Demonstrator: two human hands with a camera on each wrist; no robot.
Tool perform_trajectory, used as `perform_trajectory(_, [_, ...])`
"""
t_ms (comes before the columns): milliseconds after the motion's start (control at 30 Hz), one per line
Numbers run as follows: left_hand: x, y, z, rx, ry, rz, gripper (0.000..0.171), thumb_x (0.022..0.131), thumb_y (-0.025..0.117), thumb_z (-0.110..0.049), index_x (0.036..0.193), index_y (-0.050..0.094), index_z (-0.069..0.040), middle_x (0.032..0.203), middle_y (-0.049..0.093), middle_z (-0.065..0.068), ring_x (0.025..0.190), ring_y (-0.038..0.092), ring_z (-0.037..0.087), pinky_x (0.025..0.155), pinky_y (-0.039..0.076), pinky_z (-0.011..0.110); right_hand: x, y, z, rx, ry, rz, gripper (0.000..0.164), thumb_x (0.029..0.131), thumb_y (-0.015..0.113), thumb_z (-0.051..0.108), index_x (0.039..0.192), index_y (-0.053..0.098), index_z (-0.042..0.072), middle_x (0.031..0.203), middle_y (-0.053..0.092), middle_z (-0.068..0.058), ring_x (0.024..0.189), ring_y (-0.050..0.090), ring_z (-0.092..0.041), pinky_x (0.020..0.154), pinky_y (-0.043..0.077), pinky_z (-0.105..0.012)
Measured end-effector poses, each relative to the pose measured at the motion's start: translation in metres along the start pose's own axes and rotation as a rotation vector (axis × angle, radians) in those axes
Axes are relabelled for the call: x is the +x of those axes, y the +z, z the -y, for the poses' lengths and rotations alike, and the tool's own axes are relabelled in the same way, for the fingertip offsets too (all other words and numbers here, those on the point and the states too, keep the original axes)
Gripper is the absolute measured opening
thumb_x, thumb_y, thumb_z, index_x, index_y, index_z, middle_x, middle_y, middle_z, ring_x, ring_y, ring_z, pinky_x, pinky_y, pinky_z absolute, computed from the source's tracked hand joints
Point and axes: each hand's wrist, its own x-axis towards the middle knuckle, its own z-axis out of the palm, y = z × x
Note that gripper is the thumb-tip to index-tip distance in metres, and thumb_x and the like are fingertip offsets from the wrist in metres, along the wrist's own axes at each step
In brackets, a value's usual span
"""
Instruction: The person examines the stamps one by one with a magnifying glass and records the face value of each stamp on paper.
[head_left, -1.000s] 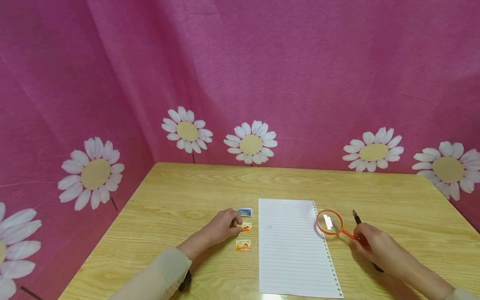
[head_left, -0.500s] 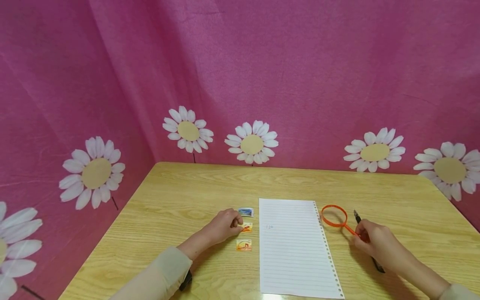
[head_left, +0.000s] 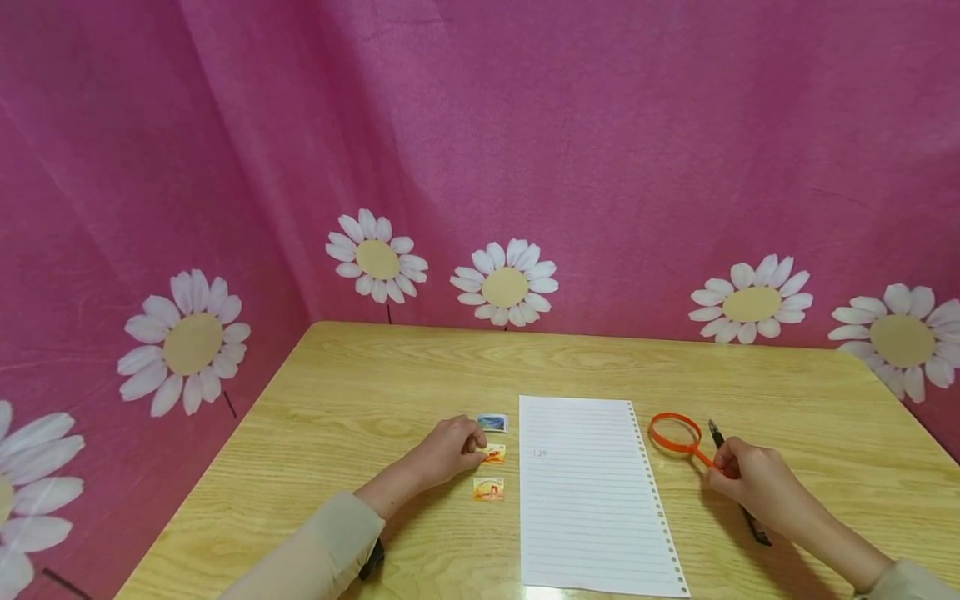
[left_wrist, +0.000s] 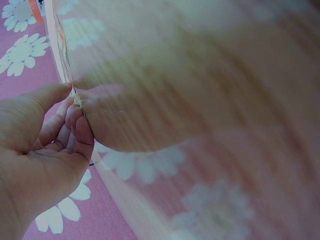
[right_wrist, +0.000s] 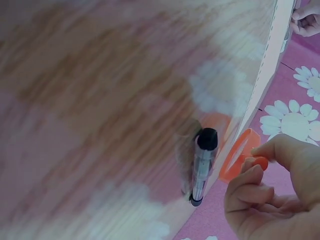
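My right hand (head_left: pixel 757 483) pinches the handle of an orange magnifying glass (head_left: pixel 698 452), its round frame raised just right of the paper. In the right wrist view the handle's end (right_wrist: pixel 260 162) sits between thumb and index finger. A black pen (head_left: pixel 754 527) lies on the table, partly hidden under this hand. My left hand (head_left: pixel 446 452) has its thumb and curled fingers at the left edge of a yellow-red stamp (head_left: pixel 494 454), the middle one of three in a column. Above it is a blue stamp (head_left: pixel 492 423), below it an orange-yellow stamp (head_left: pixel 488 489).
Lined paper (head_left: pixel 592 517) with punched holes on its right side lies between the hands, with a small handwritten mark at upper left. The wooden table (head_left: pixel 375 358) ends at a pink curtain (head_left: pixel 600 150) with white daisies. A dark object (head_left: pixel 372 560) sits by the left sleeve.
The magnifying glass has moved right, off the paper's edge, and its lens frame has tilted flatter. The right fingers shifted slightly on its handle. My left hand and the stamps stay put.
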Motion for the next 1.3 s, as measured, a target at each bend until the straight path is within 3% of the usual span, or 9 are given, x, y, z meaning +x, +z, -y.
perform_trajectory(367, [0.001, 0.001, 0.001, 0.002, 0.003, -0.005, 0.005, 0.090, 0.068, -0.007, 0.091, 0.063, -0.005, 0.081, 0.053, 0.001, 0.072, 0.043, 0.010, 0.064, 0.038, 0.021, 0.003, 0.001, 0.001, -0.019, 0.032, 0.025, 0.016, 0.080, 0.072, 0.007, 0.076, 0.056, 0.004, 0.064, 0.057, 0.001, 0.055, 0.040, -0.001, 0.050, 0.037, -0.020])
perform_trajectory(633, [0.001, 0.001, 0.003, 0.022, 0.023, -0.011, 0.006, 0.090, 0.068, -0.007, 0.091, 0.063, -0.004, 0.081, 0.052, 0.002, 0.073, 0.043, 0.010, 0.066, 0.039, 0.022, 0.004, 0.001, 0.006, -0.062, 0.038, 0.074, 0.027, 0.082, 0.073, 0.020, 0.066, 0.053, 0.011, 0.057, 0.048, 0.004, 0.051, 0.037, -0.007, 0.049, 0.031, -0.022])
perform_trajectory(800, [0.000, 0.001, 0.004, 0.038, 0.052, -0.026, 0.008, 0.089, 0.069, -0.006, 0.091, 0.063, -0.003, 0.080, 0.053, 0.003, 0.072, 0.042, 0.010, 0.066, 0.039, 0.022, 0.005, 0.007, 0.009, -0.084, 0.010, 0.081, 0.030, 0.081, 0.073, 0.019, 0.062, 0.050, 0.013, 0.055, 0.042, 0.006, 0.050, 0.034, -0.006, 0.049, 0.028, -0.021])
perform_trajectory(1300, [0.000, 0.001, 0.003, 0.032, 0.043, -0.017, 0.007, 0.089, 0.069, -0.006, 0.090, 0.062, -0.003, 0.080, 0.052, 0.002, 0.073, 0.042, 0.010, 0.067, 0.038, 0.022, 0.004, 0.013, 0.014, -0.090, 0.029, 0.187, 0.027, 0.084, 0.070, 0.021, 0.066, 0.052, 0.013, 0.056, 0.041, 0.005, 0.051, 0.033, -0.007, 0.049, 0.025, -0.021])
